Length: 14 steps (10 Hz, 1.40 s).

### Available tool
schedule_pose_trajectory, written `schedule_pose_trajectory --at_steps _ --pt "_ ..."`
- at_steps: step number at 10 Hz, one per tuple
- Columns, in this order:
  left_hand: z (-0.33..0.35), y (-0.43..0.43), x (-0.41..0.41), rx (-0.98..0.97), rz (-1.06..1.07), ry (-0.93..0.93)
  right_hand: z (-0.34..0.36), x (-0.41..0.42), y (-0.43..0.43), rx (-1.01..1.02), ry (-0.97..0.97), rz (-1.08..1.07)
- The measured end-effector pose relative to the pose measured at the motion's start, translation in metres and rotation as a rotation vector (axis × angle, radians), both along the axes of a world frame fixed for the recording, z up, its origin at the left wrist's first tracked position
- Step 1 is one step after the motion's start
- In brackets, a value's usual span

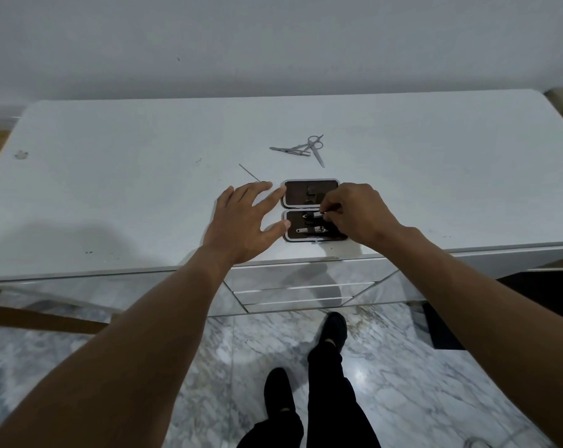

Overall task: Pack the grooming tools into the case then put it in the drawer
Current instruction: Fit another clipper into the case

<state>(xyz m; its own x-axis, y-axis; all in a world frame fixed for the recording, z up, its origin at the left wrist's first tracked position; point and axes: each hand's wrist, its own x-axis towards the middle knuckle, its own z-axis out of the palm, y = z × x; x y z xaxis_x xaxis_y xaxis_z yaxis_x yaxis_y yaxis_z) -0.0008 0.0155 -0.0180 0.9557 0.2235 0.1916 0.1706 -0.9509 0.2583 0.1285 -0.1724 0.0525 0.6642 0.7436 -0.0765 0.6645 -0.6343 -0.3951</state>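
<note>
An open grooming case [294, 196] with a dark lining and light rim lies near the front edge of the white dresser top [144, 176]. Its near half holds a nail clipper [309, 229] under a strap. My right hand [354, 215] pinches a small metal tool [322, 215] at the upper strap of the near half. My left hand [241, 218] rests flat with fingers spread, its fingertips touching the case's left edge. Loose scissors [315, 150] and slim metal tools [288, 151] lie in a pile farther back. A thin metal pick [249, 173] lies left of the case.
Drawer fronts [293, 286] sit shut below the dresser's front edge. A grey wall rises behind the dresser. Marble floor and my dark shoes [333, 328] show underneath. A small speck [21, 154] marks the top at far left.
</note>
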Motion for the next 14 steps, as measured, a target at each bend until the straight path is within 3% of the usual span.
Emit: schedule_pose_trajectory --at_steps 12,14 --pt "0.002 0.000 -0.002 -0.036 -0.003 0.008 0.007 0.011 0.012 -0.012 0.148 0.050" --pt "0.005 -0.001 -0.001 -0.039 0.003 0.022 0.017 0.037 0.030 0.024 0.113 -0.096"
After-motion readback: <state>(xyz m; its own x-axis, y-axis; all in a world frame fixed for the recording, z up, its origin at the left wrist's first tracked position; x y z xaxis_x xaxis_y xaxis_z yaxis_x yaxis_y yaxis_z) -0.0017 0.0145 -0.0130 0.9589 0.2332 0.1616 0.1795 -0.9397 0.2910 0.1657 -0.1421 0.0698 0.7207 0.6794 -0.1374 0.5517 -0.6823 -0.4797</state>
